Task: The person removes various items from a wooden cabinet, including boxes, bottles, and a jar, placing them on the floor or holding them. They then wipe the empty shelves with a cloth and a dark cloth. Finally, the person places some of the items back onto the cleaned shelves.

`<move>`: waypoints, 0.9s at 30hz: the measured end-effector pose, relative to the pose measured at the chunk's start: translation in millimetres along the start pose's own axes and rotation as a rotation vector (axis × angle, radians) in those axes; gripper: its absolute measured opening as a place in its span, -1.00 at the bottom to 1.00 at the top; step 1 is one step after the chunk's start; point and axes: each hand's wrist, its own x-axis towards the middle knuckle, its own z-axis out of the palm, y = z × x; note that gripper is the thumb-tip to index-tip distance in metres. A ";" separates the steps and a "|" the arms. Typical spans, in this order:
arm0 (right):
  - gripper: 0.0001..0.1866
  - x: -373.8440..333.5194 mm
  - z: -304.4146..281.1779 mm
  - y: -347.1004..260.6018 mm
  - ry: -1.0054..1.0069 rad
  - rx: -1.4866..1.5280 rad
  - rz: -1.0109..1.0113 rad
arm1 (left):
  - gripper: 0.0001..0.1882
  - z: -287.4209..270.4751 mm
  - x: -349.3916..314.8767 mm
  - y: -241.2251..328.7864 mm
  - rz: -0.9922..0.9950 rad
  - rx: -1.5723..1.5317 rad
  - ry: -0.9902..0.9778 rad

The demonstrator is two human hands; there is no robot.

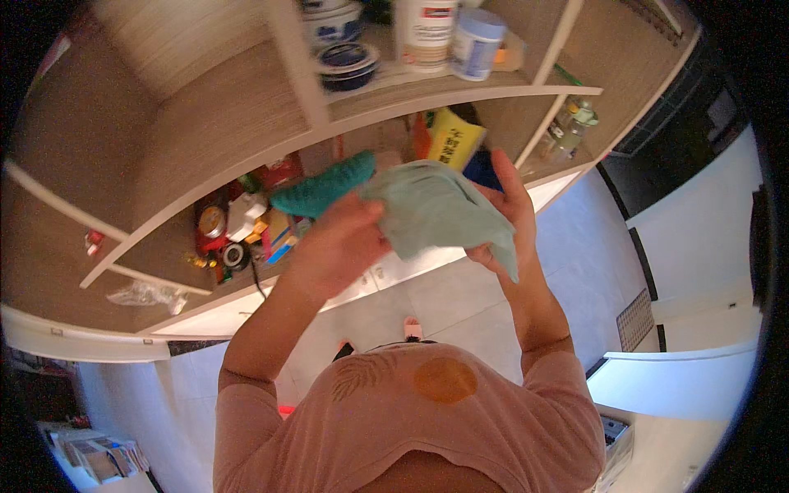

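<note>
A pale green cloth [440, 209] hangs between my two hands, in front of the shelf unit. My left hand [341, 246] is closed on the cloth's left edge, its fingers partly blurred. At the other end, my right hand [511, 205] grips the cloth, with some fingertips showing beneath it and part of the hand hidden. Behind the cloth, on the lower shelf, lie a teal knitted item [325, 187] and a yellow packet [454, 138].
The wooden shelf unit [222, 160] spans the far side. White bottles [426, 37], a blue-lidded tub [477, 45] and a dark round tin [347, 66] stand on its upper shelf. Small clutter, a clear plastic bag [148, 294] and a glass bottle [569, 131] sit lower.
</note>
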 end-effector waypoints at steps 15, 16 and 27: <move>-0.74 205.1 119.1 75.9 0.376 -2.040 -0.665 | -0.71 -48.1 -166.7 133.1 0.350 0.150 0.285; -0.74 221.0 123.2 65.0 0.315 -2.117 -0.688 | -0.71 -47.9 -158.5 133.9 0.348 0.100 0.252; -0.78 270.8 109.4 48.1 0.349 -2.811 -0.620 | -0.70 -64.1 -156.9 120.1 0.266 0.641 -0.048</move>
